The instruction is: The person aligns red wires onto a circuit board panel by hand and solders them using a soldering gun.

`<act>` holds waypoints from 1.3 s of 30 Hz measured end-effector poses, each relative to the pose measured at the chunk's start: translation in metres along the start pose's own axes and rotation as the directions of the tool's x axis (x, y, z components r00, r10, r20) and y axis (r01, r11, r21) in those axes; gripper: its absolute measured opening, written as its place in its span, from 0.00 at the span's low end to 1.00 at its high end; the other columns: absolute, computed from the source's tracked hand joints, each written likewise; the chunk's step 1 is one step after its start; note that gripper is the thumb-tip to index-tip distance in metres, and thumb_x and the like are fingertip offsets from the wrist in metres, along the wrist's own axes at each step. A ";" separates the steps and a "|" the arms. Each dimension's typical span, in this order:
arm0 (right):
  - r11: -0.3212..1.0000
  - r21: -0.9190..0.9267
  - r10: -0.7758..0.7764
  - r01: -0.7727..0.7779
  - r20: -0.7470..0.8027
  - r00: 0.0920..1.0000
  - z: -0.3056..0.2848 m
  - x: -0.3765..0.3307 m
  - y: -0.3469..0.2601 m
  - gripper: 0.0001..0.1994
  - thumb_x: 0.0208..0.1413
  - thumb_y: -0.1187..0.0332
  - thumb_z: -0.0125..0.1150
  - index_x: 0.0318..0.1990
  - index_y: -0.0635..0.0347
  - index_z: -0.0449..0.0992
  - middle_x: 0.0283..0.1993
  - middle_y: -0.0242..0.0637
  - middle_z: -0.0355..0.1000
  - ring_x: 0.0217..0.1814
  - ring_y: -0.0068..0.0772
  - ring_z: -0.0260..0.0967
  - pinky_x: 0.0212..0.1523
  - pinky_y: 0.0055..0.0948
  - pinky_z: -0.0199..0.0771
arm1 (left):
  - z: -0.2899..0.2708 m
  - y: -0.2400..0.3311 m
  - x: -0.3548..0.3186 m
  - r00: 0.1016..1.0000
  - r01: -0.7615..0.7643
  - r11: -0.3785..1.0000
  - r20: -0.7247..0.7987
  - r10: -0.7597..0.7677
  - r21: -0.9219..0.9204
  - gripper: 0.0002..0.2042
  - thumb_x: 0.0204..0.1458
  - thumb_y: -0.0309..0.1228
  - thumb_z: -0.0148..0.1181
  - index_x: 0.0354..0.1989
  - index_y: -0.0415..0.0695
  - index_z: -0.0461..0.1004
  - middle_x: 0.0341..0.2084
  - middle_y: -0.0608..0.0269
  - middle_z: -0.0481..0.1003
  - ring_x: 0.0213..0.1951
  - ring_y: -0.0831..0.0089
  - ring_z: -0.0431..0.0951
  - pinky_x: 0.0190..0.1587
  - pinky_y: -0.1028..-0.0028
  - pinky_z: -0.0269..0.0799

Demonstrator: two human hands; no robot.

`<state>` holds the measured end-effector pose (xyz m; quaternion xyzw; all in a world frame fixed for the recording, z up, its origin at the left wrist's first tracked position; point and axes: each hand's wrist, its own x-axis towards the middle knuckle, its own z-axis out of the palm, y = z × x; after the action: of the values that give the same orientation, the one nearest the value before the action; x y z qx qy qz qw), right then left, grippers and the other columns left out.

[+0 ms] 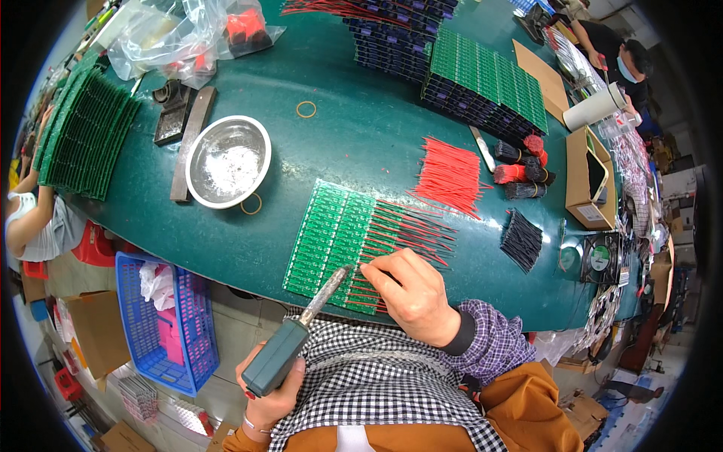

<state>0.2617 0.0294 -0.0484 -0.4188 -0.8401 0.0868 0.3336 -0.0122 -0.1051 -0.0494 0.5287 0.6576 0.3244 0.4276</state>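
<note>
My left hand (277,401) is closed around the dark green handle of a soldering iron (277,360). Its long metal barrel slants up to the right, the tip resting at or just over a green circuit board panel (320,233) by the table's near edge. Beside that tip, my right hand (414,295) pinches a thin wire at the panel's right side; the fingers partly hide it. Red and dark wires (413,232) stick out rightward from the panel. Farther right lie a pile of loose red wires (449,175) and a smaller bunch of black wires (521,239).
A metal bowl (227,137) stands left of the panel, beside a metal bar (193,143). Stacked circuit boards (482,79) rise at the back, others (86,139) at far left. A cardboard box (581,181) and small fan (600,260) stand right. Two people sit around the table.
</note>
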 end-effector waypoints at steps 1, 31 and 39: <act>1.000 0.003 -0.001 0.001 -0.006 1.000 0.000 0.000 0.000 0.18 0.40 0.80 0.67 0.44 0.67 0.83 0.40 0.39 0.78 0.38 0.38 0.76 0.35 0.34 0.79 | -0.001 -0.001 -0.001 1.000 0.005 1.000 0.005 -0.005 0.006 0.10 0.50 0.25 0.73 0.39 0.36 0.83 0.31 0.52 0.80 0.28 0.57 0.80 0.31 0.66 0.75; 1.000 0.028 -0.003 0.004 -0.029 1.000 0.003 -0.001 0.001 0.18 0.41 0.80 0.66 0.44 0.68 0.83 0.40 0.39 0.78 0.38 0.38 0.76 0.34 0.34 0.79 | -0.014 0.017 0.003 0.997 -0.052 0.998 -0.058 0.050 -0.032 0.10 0.50 0.22 0.74 0.41 0.36 0.84 0.32 0.57 0.83 0.27 0.64 0.81 0.32 0.66 0.76; 1.000 0.013 0.009 -0.009 -0.018 1.000 0.002 -0.001 0.000 0.18 0.41 0.79 0.66 0.44 0.68 0.84 0.40 0.38 0.78 0.38 0.38 0.76 0.35 0.34 0.79 | -0.010 0.020 0.009 0.999 0.030 0.994 -0.021 -0.032 -0.107 0.09 0.49 0.23 0.73 0.38 0.37 0.84 0.28 0.58 0.81 0.26 0.63 0.80 0.31 0.68 0.74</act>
<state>0.2612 0.0291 -0.0502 -0.4211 -0.8346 0.0902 0.3434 -0.0133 -0.0916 -0.0293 0.4912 0.6523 0.3582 0.4527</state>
